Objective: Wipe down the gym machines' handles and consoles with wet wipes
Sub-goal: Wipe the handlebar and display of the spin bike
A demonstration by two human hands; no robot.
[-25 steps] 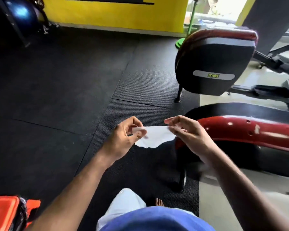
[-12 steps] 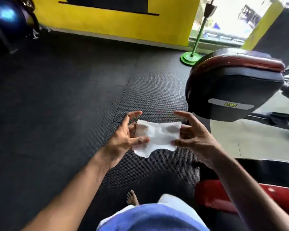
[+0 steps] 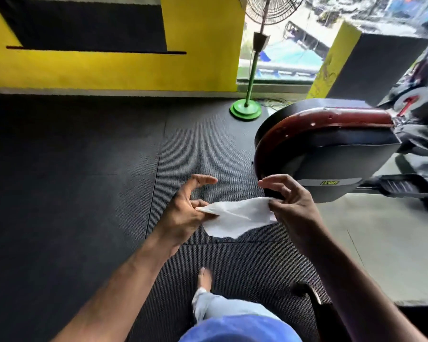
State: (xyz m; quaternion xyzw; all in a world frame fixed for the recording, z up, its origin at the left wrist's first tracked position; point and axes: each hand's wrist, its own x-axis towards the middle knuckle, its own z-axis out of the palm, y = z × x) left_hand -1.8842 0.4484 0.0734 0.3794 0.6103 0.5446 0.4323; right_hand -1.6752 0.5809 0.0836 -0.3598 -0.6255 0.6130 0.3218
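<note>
Right at the centre of the frame, a white wet wipe hangs stretched between both hands above the black rubber floor mat. The left hand pinches the wipe's left corner between thumb and curled fingers, while its index finger sticks out straight and free. The right hand pinches the wipe's right edge between thumb and the tips of bent fingers, its index finger arched above. The lower part of the wipe sags loose below the two grips.

Just beyond the right hand, in the right half of the frame, stands a gym machine with a black housing and a dark red curved cover on top; the wipe does not touch it. Farther back, near the yellow wall, a pedestal fan rests on a green round base. At the bottom edge, a bare foot and a pale trouser leg show.
</note>
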